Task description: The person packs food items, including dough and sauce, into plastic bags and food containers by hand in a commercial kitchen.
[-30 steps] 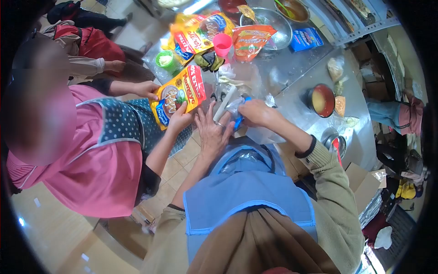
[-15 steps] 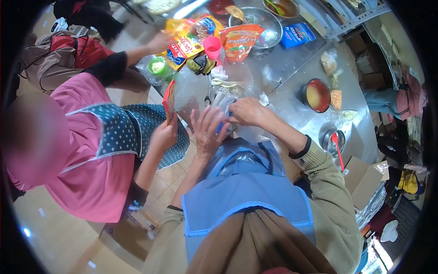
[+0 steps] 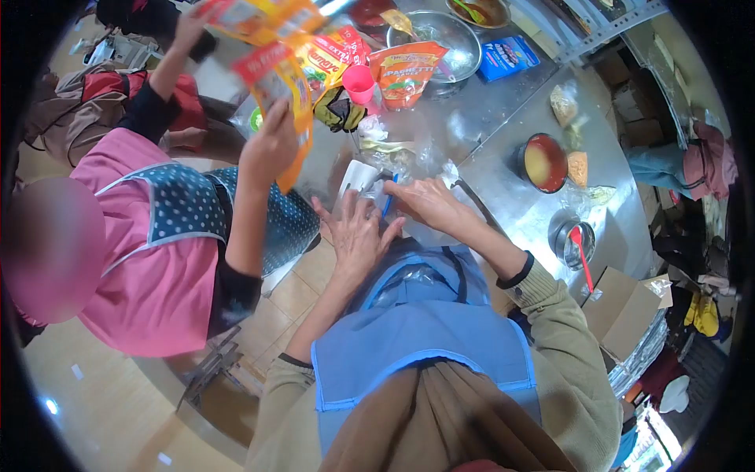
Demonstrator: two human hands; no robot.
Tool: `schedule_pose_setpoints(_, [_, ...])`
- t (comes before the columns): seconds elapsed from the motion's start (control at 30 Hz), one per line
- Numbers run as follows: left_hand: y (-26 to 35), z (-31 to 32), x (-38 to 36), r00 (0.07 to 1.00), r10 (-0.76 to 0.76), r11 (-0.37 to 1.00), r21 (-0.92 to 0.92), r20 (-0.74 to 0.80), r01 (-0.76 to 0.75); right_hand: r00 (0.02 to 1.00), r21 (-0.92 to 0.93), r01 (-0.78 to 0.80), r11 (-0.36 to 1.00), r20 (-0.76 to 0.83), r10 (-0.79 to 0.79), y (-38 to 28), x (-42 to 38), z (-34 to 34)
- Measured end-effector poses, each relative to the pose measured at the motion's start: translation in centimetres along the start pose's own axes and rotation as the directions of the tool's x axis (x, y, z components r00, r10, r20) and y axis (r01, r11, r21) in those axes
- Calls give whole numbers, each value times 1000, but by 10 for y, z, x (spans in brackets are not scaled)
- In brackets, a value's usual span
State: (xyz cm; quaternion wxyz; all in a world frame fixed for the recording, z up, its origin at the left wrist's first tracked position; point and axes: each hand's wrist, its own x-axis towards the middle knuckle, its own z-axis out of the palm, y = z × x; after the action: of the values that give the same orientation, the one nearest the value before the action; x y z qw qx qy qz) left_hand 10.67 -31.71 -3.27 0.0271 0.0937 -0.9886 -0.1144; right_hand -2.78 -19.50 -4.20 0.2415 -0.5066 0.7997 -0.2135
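At the metal table's near edge, my left hand (image 3: 356, 232) has its fingers spread over clear plastic, beside a white object (image 3: 358, 178). My right hand (image 3: 429, 203) is closed, its fingertips near a thin blue item (image 3: 390, 197); what it grips is too small to make out. Crumpled clear plastic (image 3: 425, 157) lies just beyond both hands. Further back are a green and black cloth bundle (image 3: 340, 110), a pink cup (image 3: 359, 84) and an orange spaghetti sauce pack (image 3: 406, 72).
A co-worker in a pink top (image 3: 149, 259) stands close at left, holding up orange and yellow packs (image 3: 277, 86). At right are a red-rimmed bowl (image 3: 544, 164), a small metal bowl (image 3: 565, 242) with a red spoon and a cardboard box (image 3: 621, 311). A large metal bowl (image 3: 452, 47) stands behind.
The co-worker has lifted the yellow packs off the table. My left hand has lowered and spread beside my right hand, and the white object now shows.
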Motion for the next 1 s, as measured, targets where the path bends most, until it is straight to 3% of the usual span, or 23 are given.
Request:
schedule_pose_setpoints(0.2, [-5,7,4,996,7,996,-85,-91,-15,985,8,71,997,-157,-69,15,0,17])
schedule_pose_setpoints(0.3, [-21,27,-5,980,6,986,-162,-199,-39,996,51,51,997,-70,-47,9,3,7])
schedule_pose_setpoints(0.37, [-28,30,-11,978,-28,965,-262,-207,-28,995,47,39,998,-93,-34,6,3,10])
schedule_pose_setpoints(0.47, [-27,32,-10,933,-28,906,-403,-359,-128,990,40,28,999,-136,-22,6,2,23])
schedule_pose_setpoints(0.57, [-17,12,-13,994,-36,987,-159,-101,20,991,52,18,998,-131,-11,2,4,25])
schedule_pose_setpoints(0.7, [-19,9,-17,980,-188,982,-46,-71,186,985,105,64,992,-165,-46,-3,7,37])
schedule_pose_setpoints(0.8, [-38,26,-20,957,-167,959,-265,-238,102,972,179,110,978,-226,-68,-2,0,43])
schedule_pose_setpoints(0.83, [-43,31,-20,958,-180,936,-340,-223,96,970,239,83,967,-244,-23,-2,-3,40])
schedule_pose_setpoints(0.87, [-45,36,-21,924,-351,811,-541,-150,220,966,298,58,953,-259,22,-1,-8,34])
schedule_pose_setpoints(0.93, [-47,40,-21,793,-601,403,-818,101,410,916,475,51,879,-373,148,6,-15,27])
schedule_pose_setpoints(0.97, [-62,55,-27,857,-513,727,-558,-56,399,892,574,-16,819,-362,271,12,-22,21])
schedule_pose_setpoints(1.0, [-73,72,-35,814,-581,586,-677,31,445,854,670,-67,740,-344,390,19,-28,15])
